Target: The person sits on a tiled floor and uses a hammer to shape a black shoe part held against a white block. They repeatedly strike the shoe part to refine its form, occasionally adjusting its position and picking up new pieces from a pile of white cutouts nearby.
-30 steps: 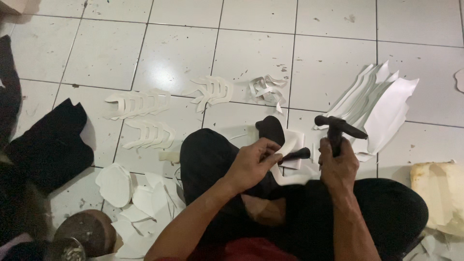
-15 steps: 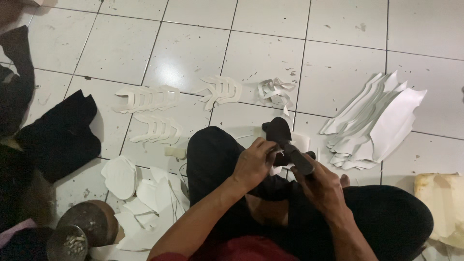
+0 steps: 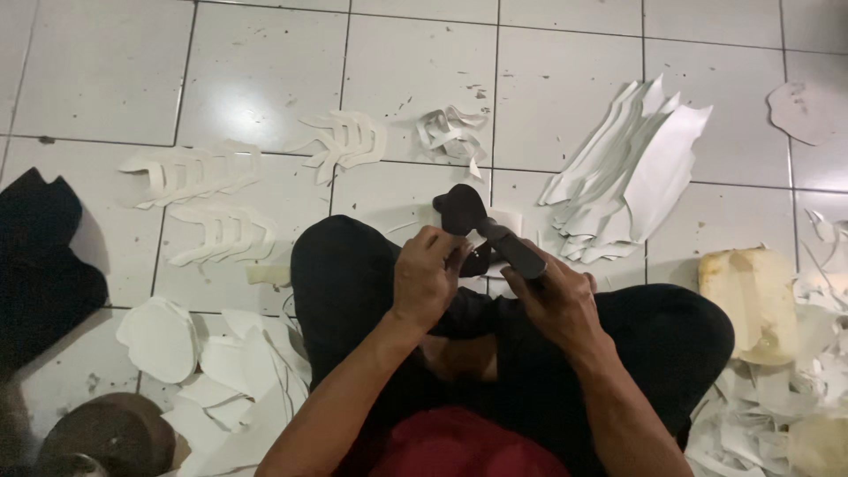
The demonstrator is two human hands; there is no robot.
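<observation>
Left hand (image 3: 430,276) pinching dark die (image 3: 464,212) over knee; right hand (image 3: 556,300) clenched round hammer (image 3: 512,250), head on die. Done: cut white pieces (image 3: 199,172) laid out. Left: uncut sheets (image 3: 632,172).

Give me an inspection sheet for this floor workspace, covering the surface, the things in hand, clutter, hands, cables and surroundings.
Surface: white tiled floor with dark grout lines and small scraps.
Job's things: dark hammer over a dark piece on the knee; its head points away from the person.
Clutter: white comb-shaped cutouts, fanned stack of white sheets, rounded white pieces, offcut heap, yellowish block, black material.
Hands: left hand pinches the dark piece; right hand grips the hammer handle.
Cables: nothing seen.
Surroundings: round dark metal object at lower left; person sits cross-legged in dark trousers.
</observation>
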